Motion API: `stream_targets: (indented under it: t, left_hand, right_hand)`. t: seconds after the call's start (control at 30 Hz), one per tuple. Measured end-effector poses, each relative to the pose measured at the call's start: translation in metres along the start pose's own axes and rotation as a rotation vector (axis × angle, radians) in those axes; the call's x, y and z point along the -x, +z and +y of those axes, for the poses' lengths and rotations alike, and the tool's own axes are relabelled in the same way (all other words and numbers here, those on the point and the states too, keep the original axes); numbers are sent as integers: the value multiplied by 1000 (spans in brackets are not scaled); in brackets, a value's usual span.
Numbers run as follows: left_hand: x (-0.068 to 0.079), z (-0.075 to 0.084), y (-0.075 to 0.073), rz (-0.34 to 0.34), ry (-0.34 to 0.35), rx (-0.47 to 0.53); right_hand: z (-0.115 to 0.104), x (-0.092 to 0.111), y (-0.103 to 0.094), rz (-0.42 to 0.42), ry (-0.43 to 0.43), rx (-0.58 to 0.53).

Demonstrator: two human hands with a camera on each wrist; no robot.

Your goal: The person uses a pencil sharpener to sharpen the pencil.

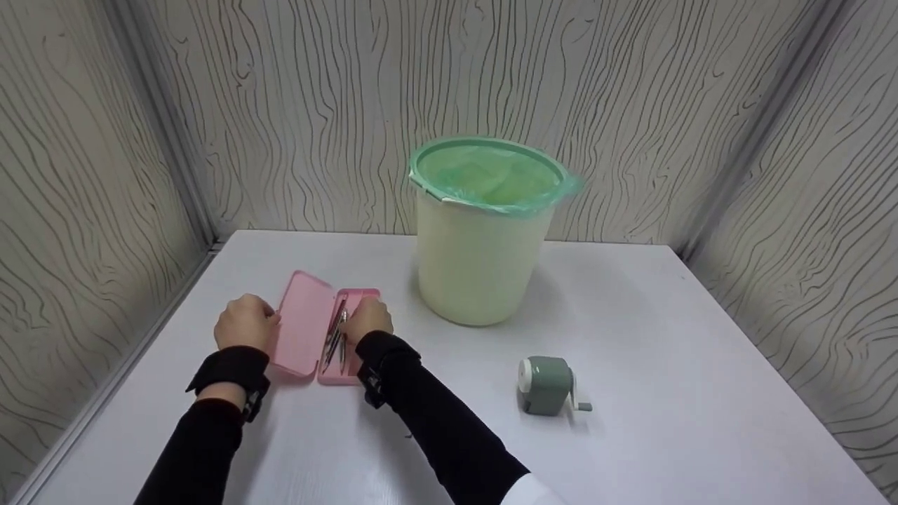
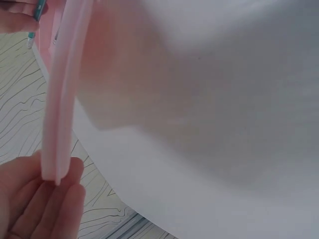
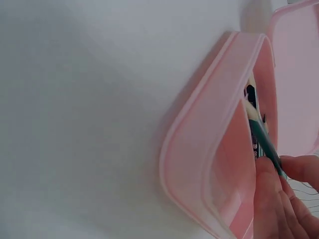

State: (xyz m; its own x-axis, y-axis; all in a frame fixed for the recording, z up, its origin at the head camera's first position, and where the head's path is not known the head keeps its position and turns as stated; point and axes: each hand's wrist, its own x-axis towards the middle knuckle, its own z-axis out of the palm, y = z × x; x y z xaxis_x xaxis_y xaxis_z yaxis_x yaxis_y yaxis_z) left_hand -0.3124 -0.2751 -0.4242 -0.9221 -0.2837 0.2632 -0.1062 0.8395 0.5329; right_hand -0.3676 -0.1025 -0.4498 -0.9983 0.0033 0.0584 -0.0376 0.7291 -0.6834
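A pink pencil case (image 1: 340, 380) lies unfolded on the left of the table, its lid (image 1: 303, 322) swung out to the left. My left hand (image 1: 244, 322) holds the lid's outer edge; in the left wrist view that lid (image 2: 62, 99) is seen edge-on, its end between the fingers (image 2: 72, 199). Inside the case, my right hand (image 1: 370, 321) pinches a green pencil (image 3: 265, 142) between thumb and fingers, the pencil slanting over the case's inside. Several other pencils or pens (image 1: 335, 340) lie in the case beside that hand.
A green hand-crank pencil sharpener (image 1: 548, 386) stands to the right of the hands. Behind, a pale bin (image 1: 477, 266) with a green bag liner stands on the white table (image 1: 631, 315). Wood-patterned walls (image 1: 316, 105) close in the back and both sides.
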Motion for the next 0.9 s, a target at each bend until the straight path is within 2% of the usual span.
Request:
stream_targets:
  t: [0.13, 0.3, 0.57, 0.77, 0.9]
  left_hand:
    - [-1, 1, 1, 12, 6, 3]
    - [-2, -1, 2, 25, 3, 5]
    - [-2, -2, 1, 17, 2, 7]
    - [-2, -1, 0, 5, 1, 7]
    - [-3, 0, 0, -5, 2, 1]
  right_hand:
    - [0, -3, 6, 32, -12, 45]
    - [-2, -6, 11, 35, -9, 92]
    - [-7, -2, 16, 81, -64, 211]
    - [-7, 0, 18, 87, -80, 257]
    - [-6, -1, 21, 121, -103, 270]
